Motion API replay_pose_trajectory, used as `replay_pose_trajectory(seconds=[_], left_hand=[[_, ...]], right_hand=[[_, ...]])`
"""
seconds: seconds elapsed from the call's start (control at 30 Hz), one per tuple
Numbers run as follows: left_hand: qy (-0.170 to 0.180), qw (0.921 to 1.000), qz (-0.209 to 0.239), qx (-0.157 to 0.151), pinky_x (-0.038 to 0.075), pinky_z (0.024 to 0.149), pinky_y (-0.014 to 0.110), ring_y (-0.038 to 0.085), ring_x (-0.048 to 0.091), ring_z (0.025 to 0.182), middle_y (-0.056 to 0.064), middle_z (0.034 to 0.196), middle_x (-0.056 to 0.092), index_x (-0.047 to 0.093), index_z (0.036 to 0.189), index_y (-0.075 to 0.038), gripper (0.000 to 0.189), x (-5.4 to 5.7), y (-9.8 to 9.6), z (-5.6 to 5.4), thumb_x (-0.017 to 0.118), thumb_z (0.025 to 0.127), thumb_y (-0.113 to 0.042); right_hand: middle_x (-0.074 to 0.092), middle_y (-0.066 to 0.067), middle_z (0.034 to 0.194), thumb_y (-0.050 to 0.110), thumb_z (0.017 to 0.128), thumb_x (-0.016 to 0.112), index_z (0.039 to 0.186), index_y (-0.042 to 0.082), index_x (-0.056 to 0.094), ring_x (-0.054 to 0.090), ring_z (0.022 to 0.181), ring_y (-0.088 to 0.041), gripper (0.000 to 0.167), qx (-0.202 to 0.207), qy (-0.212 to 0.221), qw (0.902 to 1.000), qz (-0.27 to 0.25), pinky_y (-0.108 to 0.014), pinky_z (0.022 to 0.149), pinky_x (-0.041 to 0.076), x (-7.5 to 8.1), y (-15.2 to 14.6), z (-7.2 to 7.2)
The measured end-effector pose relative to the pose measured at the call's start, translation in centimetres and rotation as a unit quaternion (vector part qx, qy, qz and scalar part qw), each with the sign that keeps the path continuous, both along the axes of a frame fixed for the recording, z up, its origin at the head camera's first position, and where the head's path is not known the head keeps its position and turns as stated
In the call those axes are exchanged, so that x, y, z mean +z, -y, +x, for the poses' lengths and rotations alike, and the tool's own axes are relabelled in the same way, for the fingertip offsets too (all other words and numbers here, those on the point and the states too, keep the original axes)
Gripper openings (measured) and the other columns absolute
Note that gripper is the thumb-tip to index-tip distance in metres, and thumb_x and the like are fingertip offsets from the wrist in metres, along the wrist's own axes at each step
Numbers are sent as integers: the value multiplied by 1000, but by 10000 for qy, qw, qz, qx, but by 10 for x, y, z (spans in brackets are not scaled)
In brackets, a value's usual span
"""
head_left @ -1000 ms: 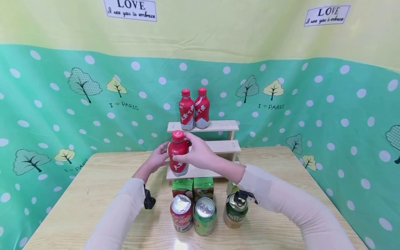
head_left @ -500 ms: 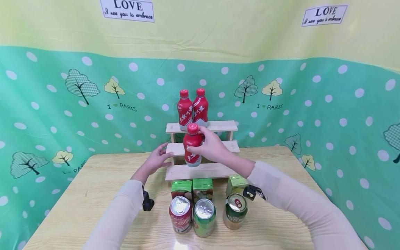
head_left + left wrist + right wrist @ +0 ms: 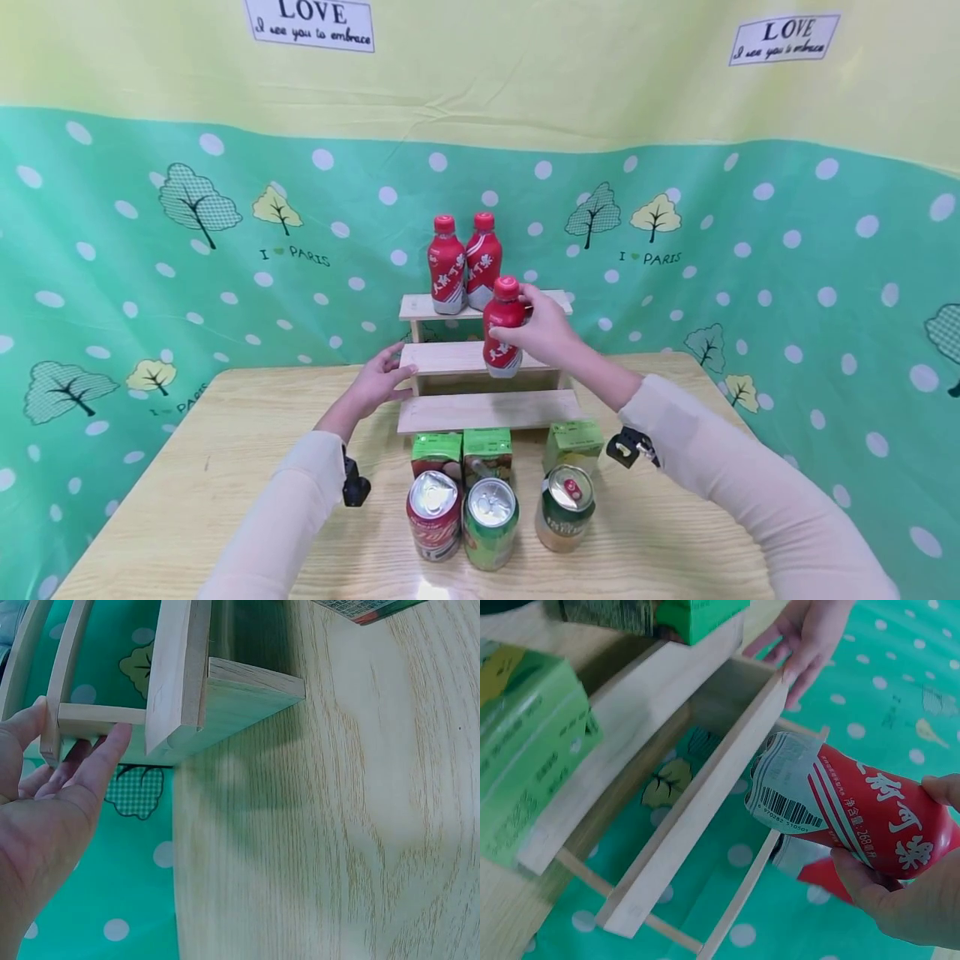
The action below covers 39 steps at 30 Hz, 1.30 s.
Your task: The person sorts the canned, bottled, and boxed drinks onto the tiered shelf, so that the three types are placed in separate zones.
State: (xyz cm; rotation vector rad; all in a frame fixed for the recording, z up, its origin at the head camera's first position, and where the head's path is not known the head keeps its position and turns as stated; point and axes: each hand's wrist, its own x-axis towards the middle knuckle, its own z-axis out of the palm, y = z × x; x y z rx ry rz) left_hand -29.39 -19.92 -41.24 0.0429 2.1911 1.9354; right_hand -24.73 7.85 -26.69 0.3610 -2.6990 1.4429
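Note:
My right hand (image 3: 547, 329) grips a red soda bottle (image 3: 503, 333) with a red cap, held above the middle board of a three-tier wooden display rack (image 3: 487, 410). In the right wrist view the bottle (image 3: 855, 810) lies across the picture, its barcode side showing. My left hand (image 3: 375, 382) is at the rack's left end. The left wrist view has its thumb and fingers (image 3: 112, 754) on either side of the middle tier's end, holding it. Two matching red bottles, a left one (image 3: 447, 271) and a right one (image 3: 483, 258), stand upright together on the top tier.
Two green juice boxes (image 3: 487, 446) stand before the rack, with another green box (image 3: 573, 442) further right. Nearer me are a red can (image 3: 435, 517), a light green can (image 3: 491, 525) and a dark green can (image 3: 566, 508). A patterned curtain (image 3: 300, 208) hangs behind the table.
My right hand has carried the bottle right and upward, from the rack's left side to right of its middle. The left hand stays at the rack's left end, now apart from the bottle.

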Motion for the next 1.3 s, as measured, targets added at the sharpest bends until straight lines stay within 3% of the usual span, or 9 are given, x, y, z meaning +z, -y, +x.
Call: replay_pose_trajectory(seconds=[0.63, 1.3], left_hand=[[50, 10000, -44, 36, 49, 99, 46, 44, 36, 131, 28, 148, 22, 9, 152, -13, 69, -1, 1, 1, 51, 97, -14], [47, 10000, -7, 29, 46, 101, 49, 44, 36, 131, 28, 148, 21, 10, 151, -12, 69, 3, -1, 5, 51, 96, -13]], right_hand=[[49, -14, 134, 17, 81, 73, 139, 9, 35, 48, 121, -30, 70, -510, -41, 9985, -214, -49, 97, 50, 14, -31, -37], [48, -13, 136, 20, 83, 71, 142, 10, 32, 49, 122, -29, 72, -861, -283, 9955, -272, -49, 98, 50, 27, -27, -68]])
